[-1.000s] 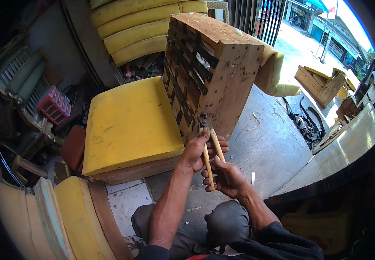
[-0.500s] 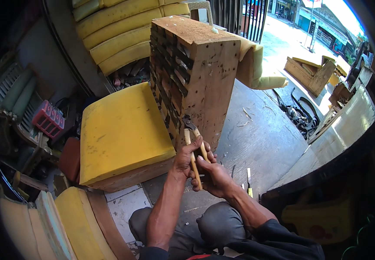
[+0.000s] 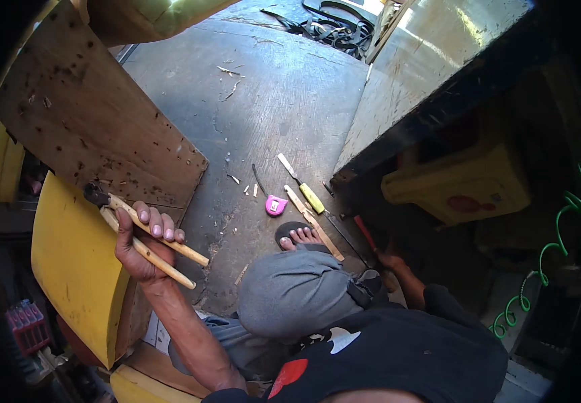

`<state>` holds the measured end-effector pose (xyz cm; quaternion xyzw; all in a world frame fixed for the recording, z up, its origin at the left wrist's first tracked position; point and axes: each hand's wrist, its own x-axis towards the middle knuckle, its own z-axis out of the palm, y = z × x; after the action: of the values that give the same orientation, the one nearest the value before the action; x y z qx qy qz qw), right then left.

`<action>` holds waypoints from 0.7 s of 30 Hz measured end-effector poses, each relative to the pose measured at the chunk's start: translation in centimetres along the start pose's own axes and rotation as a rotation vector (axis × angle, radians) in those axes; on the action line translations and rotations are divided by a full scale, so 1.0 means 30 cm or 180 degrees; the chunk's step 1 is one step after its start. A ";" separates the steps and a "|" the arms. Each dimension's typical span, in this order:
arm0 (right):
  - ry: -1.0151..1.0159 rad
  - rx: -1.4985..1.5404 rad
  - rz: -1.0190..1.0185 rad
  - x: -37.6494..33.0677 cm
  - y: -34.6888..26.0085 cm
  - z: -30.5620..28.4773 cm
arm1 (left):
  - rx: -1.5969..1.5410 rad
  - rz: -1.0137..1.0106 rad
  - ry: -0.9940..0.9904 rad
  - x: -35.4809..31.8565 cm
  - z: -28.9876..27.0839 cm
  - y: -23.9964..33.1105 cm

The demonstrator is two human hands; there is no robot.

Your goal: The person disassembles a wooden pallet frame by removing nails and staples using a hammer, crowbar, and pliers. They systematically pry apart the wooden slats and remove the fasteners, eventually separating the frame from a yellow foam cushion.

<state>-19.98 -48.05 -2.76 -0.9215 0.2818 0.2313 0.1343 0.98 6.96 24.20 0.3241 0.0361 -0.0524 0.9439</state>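
My left hand point(image 3: 144, 254) grips a pair of pincers with pale yellow handles point(image 3: 192, 252). Their dark metal jaws lie close to the side board of a wooden frame point(image 3: 102, 127), which is pitted with small dark holes; contact cannot be made out. Down at the right, my right hand point(image 3: 391, 259) reaches into shadow beside a red-handled tool point(image 3: 365, 232). Its fingers are too dark to read. On the floor left of it lie a chisel with a yellow-green handle point(image 3: 312, 199), a pale wooden stick point(image 3: 323, 233) and a pink tape measure point(image 3: 276, 205).
A yellow cushioned seat point(image 3: 75, 262) stands at left below the frame. To the right are a worn pale panel point(image 3: 431, 74), a yellow plastic stool point(image 3: 462, 181) and a green coiled hose point(image 3: 542, 258). Black straps point(image 3: 337, 27) lie at the far edge; wood scraps dot the floor.
My right hand has let go of the pincers and moved down to the right. The left keeps them, handles now spread wider. The view has swung right and downward.
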 end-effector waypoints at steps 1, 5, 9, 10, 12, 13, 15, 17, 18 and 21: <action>-0.0139 -0.0032 -0.0025 -0.021 0.011 0.020 | -0.0011 0.0022 -0.0021 0.000 -0.002 0.010; -0.0347 0.0268 0.0079 -0.013 0.017 0.047 | 0.0013 0.0063 0.0121 -0.011 0.005 0.020; -0.0389 0.0240 -0.0434 0.103 -0.121 0.040 | -0.0145 0.0032 0.0390 -0.008 0.028 0.022; -0.0442 0.0531 -0.0453 0.081 -0.164 0.010 | -0.0037 0.0021 0.0363 -0.016 0.025 0.026; -0.0723 0.0511 -0.0281 0.071 -0.242 -0.098 | -0.0080 -0.0056 0.0394 0.008 0.040 0.005; -0.0584 0.0448 -0.0506 0.085 -0.246 -0.100 | -0.0068 -0.0030 0.0449 0.001 0.040 0.013; -0.0495 0.0335 -0.0993 0.112 -0.333 -0.205 | -0.0228 -0.0049 0.0184 0.006 0.028 0.003; -0.0713 0.0143 -0.1550 -0.001 -0.527 -0.392 | -0.0236 -0.0005 0.0174 -0.016 0.016 0.015; -0.0540 0.0326 -0.1851 -0.064 -0.653 -0.480 | -0.0252 -0.0016 0.0133 -0.015 0.007 0.010; 0.0400 0.0932 -0.3270 -0.299 -1.034 -0.741 | -0.0314 -0.0049 0.0078 -0.004 0.005 -0.006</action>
<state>-0.74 -27.37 24.43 -0.9244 -0.1685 0.0385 0.3401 0.85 6.72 24.22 0.2775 0.0527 -0.0538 0.9578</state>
